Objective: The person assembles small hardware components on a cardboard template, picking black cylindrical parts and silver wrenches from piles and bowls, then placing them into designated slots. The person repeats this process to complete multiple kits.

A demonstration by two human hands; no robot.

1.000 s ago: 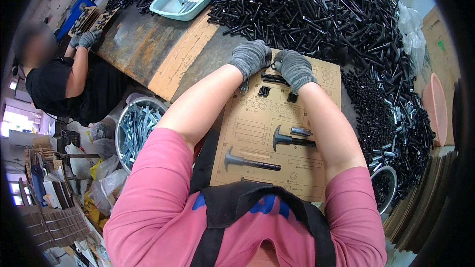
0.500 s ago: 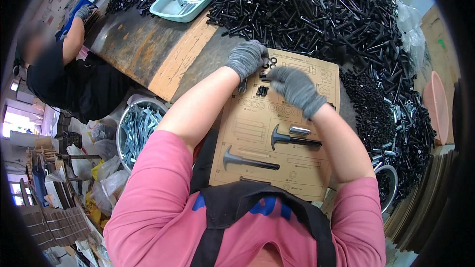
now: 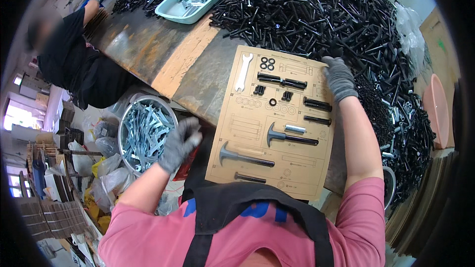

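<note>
A long, worn counter (image 3: 148, 44) is stretching across the upper half of the view, and a huge heap of black bolts (image 3: 316, 15) is lying over its right part, spilling down along the right side. A co-worker in a black shirt (image 3: 74, 64) is sitting at the counter's left edge. Near the top a pale green tray (image 3: 170, 7) is holding silvery parts.

In front of the person wearing the camera a brown cardboard template (image 3: 282, 118) is lying on the counter, printed with outlines. Parts are sitting on several of them: a flat pale wrench (image 3: 243, 71) at the upper left, black rings beside it, short black bolts across the middle, and two hammer-shaped black pieces (image 3: 289, 137) lower down.

Below the counter's edge, on the left, a round metal basin (image 3: 143, 133) is holding a pile of silvery flat wrenches.

The right hand (image 3: 340, 76), in a grey knit glove, is resting at the template's upper right corner, right where the card meets the bolt heap; its fingers are curled downward together, and whether they are pinching a bolt cannot be told.

The left hand (image 3: 180, 141), also gloved in grey, is hanging at the basin's right rim, fingers loosely bent and partly spread, with nothing visibly gripped.
</note>
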